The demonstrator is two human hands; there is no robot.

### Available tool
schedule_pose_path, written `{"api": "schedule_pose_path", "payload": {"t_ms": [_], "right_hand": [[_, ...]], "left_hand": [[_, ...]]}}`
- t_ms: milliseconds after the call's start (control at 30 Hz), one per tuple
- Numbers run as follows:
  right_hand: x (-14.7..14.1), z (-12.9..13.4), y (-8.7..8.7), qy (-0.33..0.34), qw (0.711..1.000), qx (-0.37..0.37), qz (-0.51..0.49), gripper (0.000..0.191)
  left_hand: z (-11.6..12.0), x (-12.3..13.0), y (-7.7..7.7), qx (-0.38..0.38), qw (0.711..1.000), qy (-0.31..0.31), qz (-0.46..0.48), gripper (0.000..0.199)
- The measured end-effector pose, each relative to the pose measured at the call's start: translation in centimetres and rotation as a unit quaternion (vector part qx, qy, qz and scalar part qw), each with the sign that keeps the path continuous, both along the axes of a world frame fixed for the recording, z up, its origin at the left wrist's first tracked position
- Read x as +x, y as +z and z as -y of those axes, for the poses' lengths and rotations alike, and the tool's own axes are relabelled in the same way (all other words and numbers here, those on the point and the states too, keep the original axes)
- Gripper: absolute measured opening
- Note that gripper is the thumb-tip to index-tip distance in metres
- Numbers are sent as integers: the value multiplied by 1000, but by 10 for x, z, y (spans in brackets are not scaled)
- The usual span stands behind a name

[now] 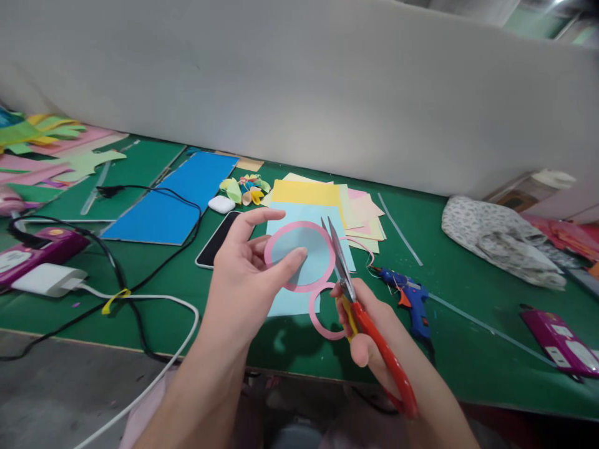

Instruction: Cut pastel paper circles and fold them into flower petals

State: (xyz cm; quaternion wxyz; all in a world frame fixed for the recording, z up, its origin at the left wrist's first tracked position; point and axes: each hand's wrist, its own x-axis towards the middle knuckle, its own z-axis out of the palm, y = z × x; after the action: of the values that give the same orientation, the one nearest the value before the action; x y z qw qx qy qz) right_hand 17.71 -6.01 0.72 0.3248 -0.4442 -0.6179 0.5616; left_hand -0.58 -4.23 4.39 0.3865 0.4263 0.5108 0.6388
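Left hand (pixel 243 280) pinches a pink paper ring (pixel 299 256) between thumb and fingers, lifted above the green table (pixel 468 349), with the light blue sheet (pixel 306 259) showing through its middle. Right hand (pixel 374 337) is wrapped around the red handles of the scissors (pixel 355 299), blades parted a little and set against the ring's right edge. A thin pink strip (pixel 322 315) curls away below the blades, so by the look of it a good stretch of trimming is behind them, though I'd say the outline isn't finished: the strip hangs attached near the blades. Just beyond lie a stack of yellow and pink paper (pixel 327 199), a phone (pixel 219 240), a white earbud case (pixel 221 204) and some folded paper petals (pixel 246 189). A blue glue gun (pixel 409 299) rests right of the hands, a blue board (pixel 180 196) and black cables (pixel 140 268) to the left.
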Motion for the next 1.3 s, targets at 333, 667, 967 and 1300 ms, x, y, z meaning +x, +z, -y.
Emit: {"api": "schedule_pose_path", "payload": {"t_ms": [333,667,967,1300], "right_hand": [[5,4,6,13,1000,-11,24,65],[9,3,10,24,997,4,69,56],[12,6,23,24,995,-14,97,44],[24,5,20,49,990,-20,134,54]], "left_hand": [[-1,-5,-3,4,1000,-18,-24,46],[-5,-14,-8,7,998,-52,-34,45],[-6,-14,-6,-14,998,-51,-41,49],[-8,-18,-10,-27,994,-105,-31,51]]}}
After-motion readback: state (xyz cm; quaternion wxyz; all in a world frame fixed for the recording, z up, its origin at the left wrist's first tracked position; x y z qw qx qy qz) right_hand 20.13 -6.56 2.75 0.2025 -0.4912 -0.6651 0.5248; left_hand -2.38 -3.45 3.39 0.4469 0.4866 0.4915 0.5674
